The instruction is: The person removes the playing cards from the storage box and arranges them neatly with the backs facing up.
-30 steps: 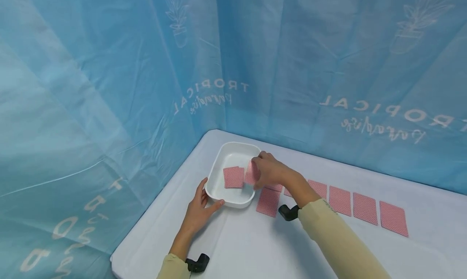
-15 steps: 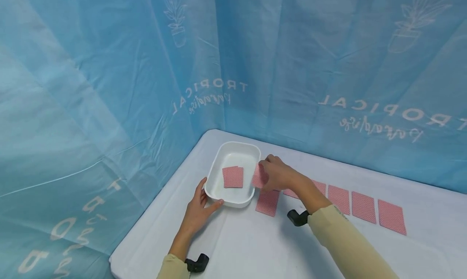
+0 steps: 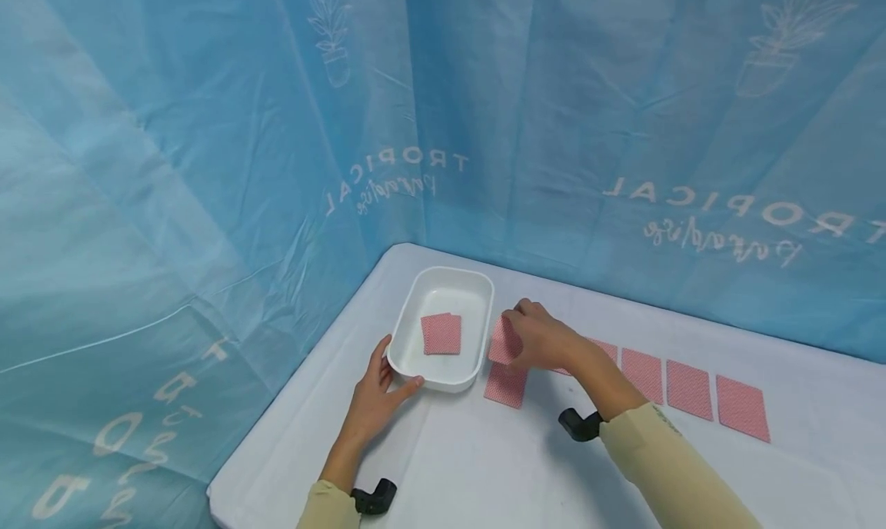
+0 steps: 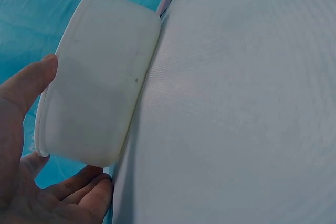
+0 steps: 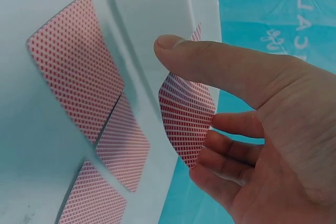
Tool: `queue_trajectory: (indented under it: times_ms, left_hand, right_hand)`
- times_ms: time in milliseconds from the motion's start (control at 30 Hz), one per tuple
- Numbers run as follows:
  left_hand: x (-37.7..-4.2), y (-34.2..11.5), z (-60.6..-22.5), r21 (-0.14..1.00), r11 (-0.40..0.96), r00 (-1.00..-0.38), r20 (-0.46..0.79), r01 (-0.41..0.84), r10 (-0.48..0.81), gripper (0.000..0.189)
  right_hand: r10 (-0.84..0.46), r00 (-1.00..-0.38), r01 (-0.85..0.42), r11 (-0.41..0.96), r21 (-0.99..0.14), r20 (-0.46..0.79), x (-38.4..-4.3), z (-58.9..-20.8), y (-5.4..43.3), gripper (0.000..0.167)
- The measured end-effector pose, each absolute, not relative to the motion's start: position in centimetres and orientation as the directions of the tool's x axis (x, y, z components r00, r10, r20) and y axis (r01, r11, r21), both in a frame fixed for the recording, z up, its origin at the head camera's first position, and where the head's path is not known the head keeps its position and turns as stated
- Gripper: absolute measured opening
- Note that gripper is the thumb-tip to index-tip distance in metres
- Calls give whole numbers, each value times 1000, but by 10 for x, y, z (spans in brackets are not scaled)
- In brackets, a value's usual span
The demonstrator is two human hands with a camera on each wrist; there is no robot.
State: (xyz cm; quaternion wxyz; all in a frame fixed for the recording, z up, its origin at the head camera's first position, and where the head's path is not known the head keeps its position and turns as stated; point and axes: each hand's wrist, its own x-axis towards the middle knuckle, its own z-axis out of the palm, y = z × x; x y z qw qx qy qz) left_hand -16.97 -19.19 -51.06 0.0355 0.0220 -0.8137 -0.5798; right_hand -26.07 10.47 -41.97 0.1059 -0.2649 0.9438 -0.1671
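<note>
A white plastic tub point(image 3: 448, 378) stands near the table's far left corner, with two overlapping red-backed playing cards point(image 3: 441, 334) inside. My left hand point(image 3: 374, 406) grips its near left corner. In the left wrist view the thumb lies at the rim of the tub point(image 4: 100, 77) and the other fingers are by its lower edge. Just right of the tub, my right hand point(image 3: 547, 338) pinches a playing card point(image 3: 503, 340) between thumb and fingers. That held card point(image 5: 184, 114) bows in the right wrist view. Another card point(image 3: 507, 385) lies on the cloth just below it.
More cards lie face down in a row to the right, ending with a far right card point(image 3: 743, 407); my right forearm partly hides the row. Blue printed curtains point(image 3: 623, 129) hang along the left and back sides of the white-covered table point(image 3: 484, 467).
My right hand has moved right, carrying the card from over the tub's right rim to above the cloth beside it. The left hand and the tub have stayed in place.
</note>
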Motion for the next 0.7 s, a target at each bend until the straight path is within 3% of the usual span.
queue_trajectory:
  times_ms: [333,700]
  left_hand:
    - [-167,-192,-505,943,333,-997,18,-7,-71,95]
    - [-158,-185,-473,948,318,-999,-8,-22,-45,91]
  right_hand:
    - [-539,-835,-473,805,-357,-109,-250,-433,125,87]
    - [-524,-844,-464,819,-337,-113,-245,-449,140,86]
